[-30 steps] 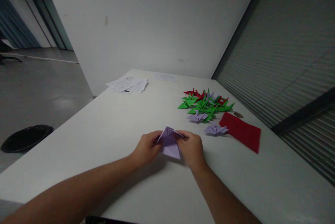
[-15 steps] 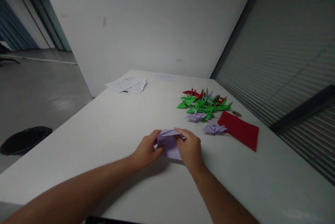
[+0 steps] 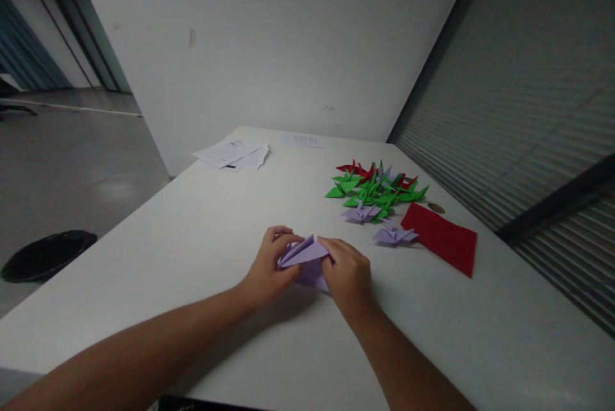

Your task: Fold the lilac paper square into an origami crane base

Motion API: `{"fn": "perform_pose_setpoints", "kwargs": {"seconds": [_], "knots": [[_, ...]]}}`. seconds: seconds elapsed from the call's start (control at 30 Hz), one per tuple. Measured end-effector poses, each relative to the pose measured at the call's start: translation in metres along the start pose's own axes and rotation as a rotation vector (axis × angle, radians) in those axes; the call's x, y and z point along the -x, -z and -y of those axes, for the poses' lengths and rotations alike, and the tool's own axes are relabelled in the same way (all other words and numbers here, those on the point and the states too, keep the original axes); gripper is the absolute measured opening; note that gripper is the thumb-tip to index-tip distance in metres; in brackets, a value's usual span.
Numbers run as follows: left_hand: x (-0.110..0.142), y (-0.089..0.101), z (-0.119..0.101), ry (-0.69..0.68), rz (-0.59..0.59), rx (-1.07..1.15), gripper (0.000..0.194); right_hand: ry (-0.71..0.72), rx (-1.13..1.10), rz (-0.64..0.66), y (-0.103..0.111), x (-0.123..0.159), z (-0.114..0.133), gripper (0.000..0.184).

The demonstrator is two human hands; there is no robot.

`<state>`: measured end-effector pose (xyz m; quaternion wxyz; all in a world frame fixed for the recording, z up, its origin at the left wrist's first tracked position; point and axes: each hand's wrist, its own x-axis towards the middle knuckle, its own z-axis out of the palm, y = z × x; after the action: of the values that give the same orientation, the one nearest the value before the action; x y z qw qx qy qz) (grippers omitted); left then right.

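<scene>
A partly folded sheet of lilac origami paper [image 3: 312, 275] is held between both hands above the white table. My left hand [image 3: 270, 270] grips its left side, thumb in front and fingers curled over the top. My right hand [image 3: 348, 269] pinches the right side of the upper flap, its fingers closed. The flap tilts up towards the upper middle, with a raised crease, and the lower part of the sheet hangs below it. Closest to my right hand lies a lilac paper crane [image 3: 394, 234] on the table.
Several green paper cranes [image 3: 369, 193], with red and lilac ones among them, cluster at the back right. Red paper [image 3: 442, 239] lies beside them, near a round brown disc [image 3: 436, 208]. Printed sheets [image 3: 233, 155] rest at the far left; a black-lined bin [image 3: 48, 256] stands on the floor.
My left fingers have moved up and over the paper's top left. The upper flap has turned from nearly level to slanting, its folded layers now opened out. My right hand has barely moved.
</scene>
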<state>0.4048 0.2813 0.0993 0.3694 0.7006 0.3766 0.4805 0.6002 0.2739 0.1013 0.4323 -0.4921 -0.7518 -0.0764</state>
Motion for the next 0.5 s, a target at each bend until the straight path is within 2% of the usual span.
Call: {"fn": "perform_pose_setpoints", "kwargs": {"seconds": [0.1, 0.27, 0.5], "knots": [[-0.0006, 0.0026, 0.0018, -0.043, 0.000, -0.074, 0.040, 0.042, 0.055, -0.013, 0.0003, 0.0005, -0.0005, 0.046], [0.0017, 0.0000, 0.0033, 0.005, 0.024, -0.009, 0.056, 0.114, 0.100, -0.041, 0.0000, 0.0008, -0.0029, 0.040], [0.0015, -0.0042, 0.0065, 0.148, 0.088, 0.408, 0.057, 0.121, 0.105, -0.066, -0.0009, 0.0003, -0.0074, 0.038]]}}
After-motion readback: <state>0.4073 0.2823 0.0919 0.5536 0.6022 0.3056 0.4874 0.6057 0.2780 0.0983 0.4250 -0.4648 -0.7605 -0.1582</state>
